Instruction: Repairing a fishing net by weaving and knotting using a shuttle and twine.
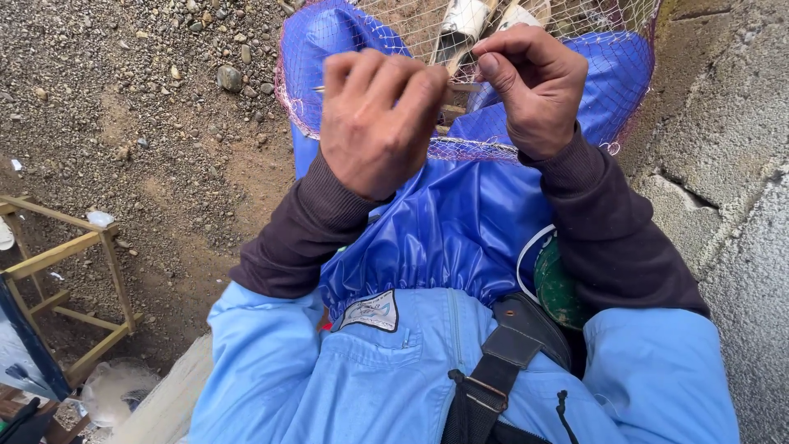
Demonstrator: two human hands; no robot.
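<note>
Stretching across the blue-aproned lap, a fine net [526, 20] is pinched by both hands: the left hand [374, 123] is clenched around a thin netting needle [464, 85], the right hand [534, 86] grips the mesh. Light, limp and snag-prone by appearance, it is best held at its strands.

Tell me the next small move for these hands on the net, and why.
Probably draw the thin tool sideways with the left hand to pull the line snug. Both hands are closed over the fishing net stretched across the blue-clad knees, and the right hand pinches the mesh beside the tool's tip.
</note>
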